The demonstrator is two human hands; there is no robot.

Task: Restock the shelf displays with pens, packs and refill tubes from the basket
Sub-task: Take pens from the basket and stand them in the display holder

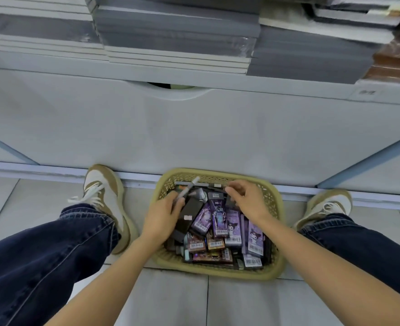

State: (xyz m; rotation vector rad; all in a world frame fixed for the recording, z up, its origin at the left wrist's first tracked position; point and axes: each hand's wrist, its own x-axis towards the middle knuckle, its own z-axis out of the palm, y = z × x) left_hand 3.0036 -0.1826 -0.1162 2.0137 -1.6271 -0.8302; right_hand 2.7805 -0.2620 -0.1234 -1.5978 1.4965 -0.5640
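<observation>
The person was crouching in front of a white shelf unit [194, 132]. The yellow-green basket [279, 234] stood on the tiled floor [170, 302] between the two brown-and-white shoes [105, 196], with its far side against the base of the unit. The left hand [160, 217] was inside the basket at its left part, the fingers curled around a few pale grey pens [190, 187], which stuck out toward the far side. Just beside this hand lay a black pack [188, 216], and to the right of it several purple packs [220, 220] with barcode labels, crowded and overlapping. The right hand [249, 201] hovered over the far right part of the basket, its fingers bent and the thumb close to the forefinger; whether it pinched something, I could not tell. On the shelf above, grey notebooks [175, 36] lay in flat stacks.
</observation>
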